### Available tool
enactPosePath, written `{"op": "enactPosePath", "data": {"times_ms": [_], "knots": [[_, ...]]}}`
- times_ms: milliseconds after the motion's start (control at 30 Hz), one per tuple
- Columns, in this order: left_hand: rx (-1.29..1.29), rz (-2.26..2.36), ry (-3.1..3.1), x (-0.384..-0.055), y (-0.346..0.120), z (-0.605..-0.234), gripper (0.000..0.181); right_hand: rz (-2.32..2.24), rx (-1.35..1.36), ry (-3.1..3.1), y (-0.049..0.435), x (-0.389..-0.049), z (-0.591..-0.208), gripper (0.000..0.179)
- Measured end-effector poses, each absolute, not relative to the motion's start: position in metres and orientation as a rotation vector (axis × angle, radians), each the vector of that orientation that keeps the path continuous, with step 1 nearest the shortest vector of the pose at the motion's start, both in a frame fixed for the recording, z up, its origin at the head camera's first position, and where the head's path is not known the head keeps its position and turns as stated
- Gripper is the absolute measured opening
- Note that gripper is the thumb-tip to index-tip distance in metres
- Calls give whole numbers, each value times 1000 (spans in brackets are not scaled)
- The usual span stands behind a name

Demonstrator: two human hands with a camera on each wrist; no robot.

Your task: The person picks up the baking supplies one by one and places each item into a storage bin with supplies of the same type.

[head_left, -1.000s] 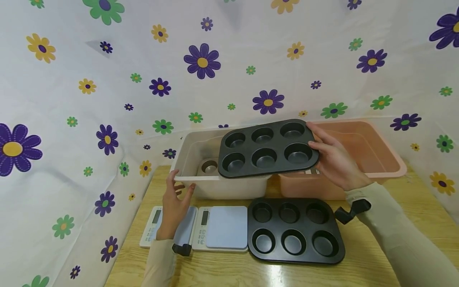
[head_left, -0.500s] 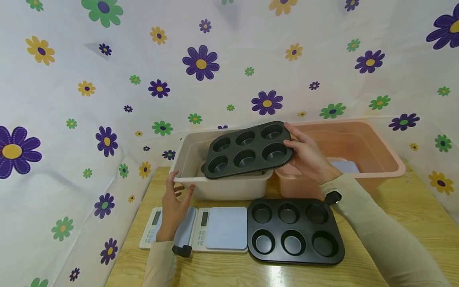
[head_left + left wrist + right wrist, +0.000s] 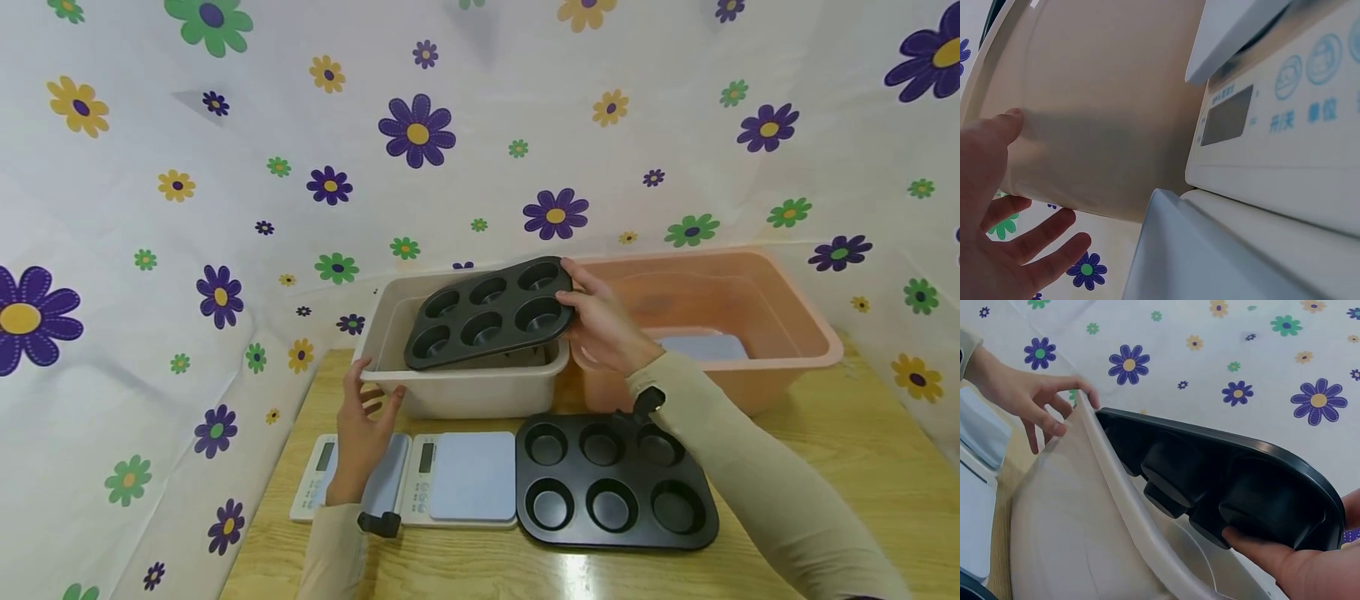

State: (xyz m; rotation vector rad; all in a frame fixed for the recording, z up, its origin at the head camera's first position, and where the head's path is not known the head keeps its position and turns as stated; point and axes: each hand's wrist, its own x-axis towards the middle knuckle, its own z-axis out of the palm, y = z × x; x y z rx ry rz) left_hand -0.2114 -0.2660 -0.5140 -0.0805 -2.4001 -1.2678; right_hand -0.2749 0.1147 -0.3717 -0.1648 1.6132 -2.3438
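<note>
While the right hand grips the right end of a dark muffin tin, tilted over the cream bin (its left end lower), the left hand pinches that bin's near-left corner. Two scales lie before the bin, another tin at its front-right, a peach bin to its right.

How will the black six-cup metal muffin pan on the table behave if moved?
The tabletop pan probably won't roll, given its rectangular outline; its shiny surface may be slippery. It's likely stiff: the matching black metal pan, held at one end by the right hand, shows no sag.
</note>
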Motion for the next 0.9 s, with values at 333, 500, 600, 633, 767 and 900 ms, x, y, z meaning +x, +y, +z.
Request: {"op": "enactPosePath", "data": {"times_ms": [333, 500, 600, 633, 767, 900], "knots": [[-70, -1371, -2367, -214, -264, -514, 79, -2288, -96, 1701, 88, -282, -364, 72], [-83, -1391, -2354, -214, -263, -516, 80, -2267, -88, 1696, 77, -284, -363, 73], [-91, -1390, -2350, -214, -262, -517, 80, -2261, -88, 1684, 70, -285, -362, 73], [-92, -1389, -2349, -214, -262, -517, 80, -2261, -83, 1679, 68, -285, -362, 73], [-89, -1394, -2348, -213, -262, -518, 80, -2261, -68, 1668, 58, -286, -363, 74], [-70, -1402, -2345, -211, -263, -518, 80, -2263, -62, 1665, 48, -289, -368, 74]]}}
